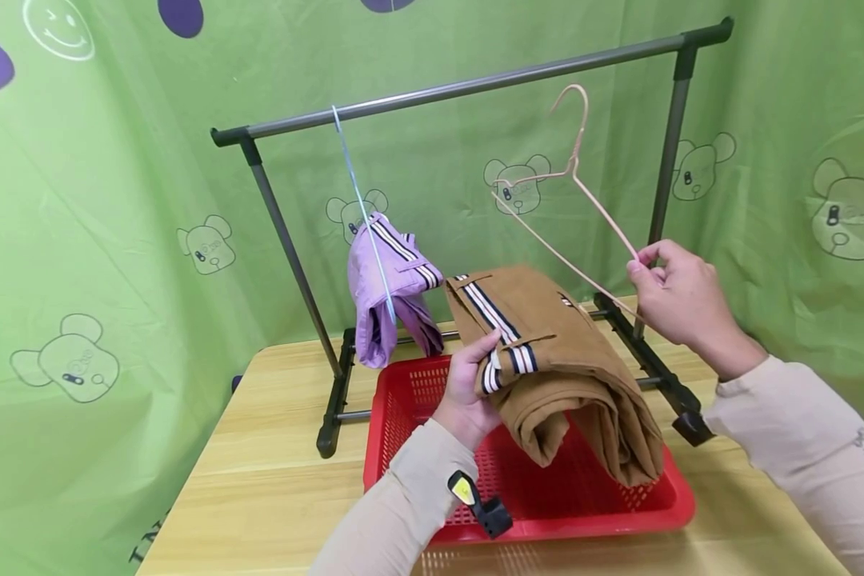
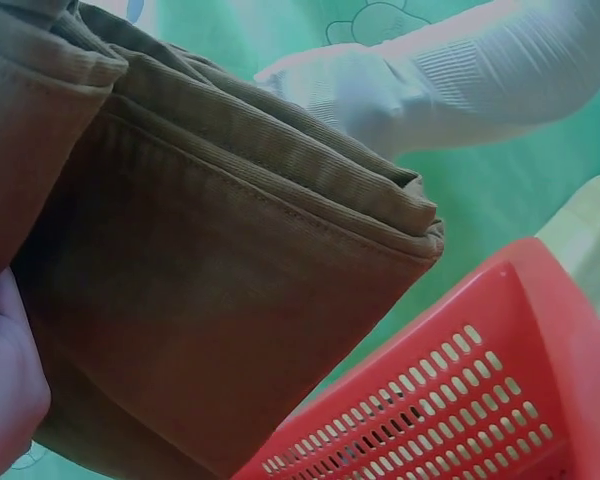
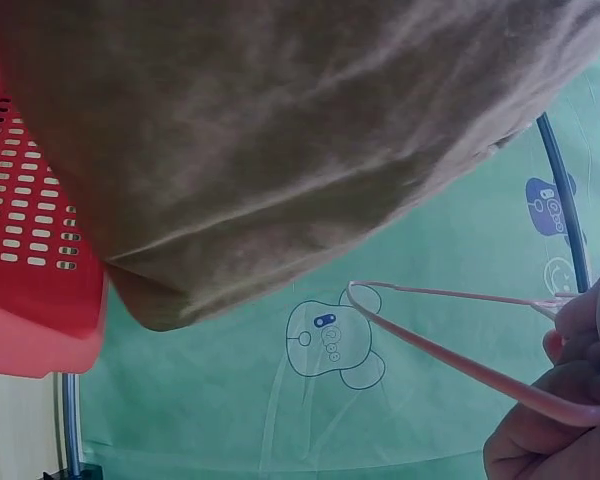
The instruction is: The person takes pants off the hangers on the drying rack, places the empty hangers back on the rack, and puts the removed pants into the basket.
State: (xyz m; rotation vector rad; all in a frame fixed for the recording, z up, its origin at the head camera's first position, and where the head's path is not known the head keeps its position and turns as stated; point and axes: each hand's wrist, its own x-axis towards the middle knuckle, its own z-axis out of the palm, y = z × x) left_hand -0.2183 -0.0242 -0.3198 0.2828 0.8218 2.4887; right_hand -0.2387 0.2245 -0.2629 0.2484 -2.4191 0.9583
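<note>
1. Since only the L hand [image 1: 471,392] visibly bears the brown trousers [image 1: 547,336], thumb clamped on the striped waistband, other fingers mostly hidden, a weak pinch could let the folded bundle slump; cause wd be its own weight, b/c the leg end droops unsupported over the red basket [image 1: 598,526].
2. R hand [image 1: 680,300] has thumb & fingers pinched on the pink hanger [image 1: 606,215] near one end; off-centre grip, so it cd prob. swivel or tip; hook points up, off the rack rail [image 1: 475,85].
3. Hanger's lower bar runs close by the trousers' far side; can't tell if they touch; a slanted approach might snag a belt loop or push the fold apart.
4. Lilac trousers [image 1: 406,280] hang w/ a blue hanger [image 1: 361,196] toward the rail's left end; a wide swing cd knock them; rack feet [image 1: 694,430] flank the basket, whose rim might catch a sagging hem.
5. Also about: wooden table [image 1: 259,432] below; green curtain [image 1: 130,264] w/ bear prints behind; black clip [image 1: 495,520] at the L sleeve, which cd catch on cloth or rim.
</note>
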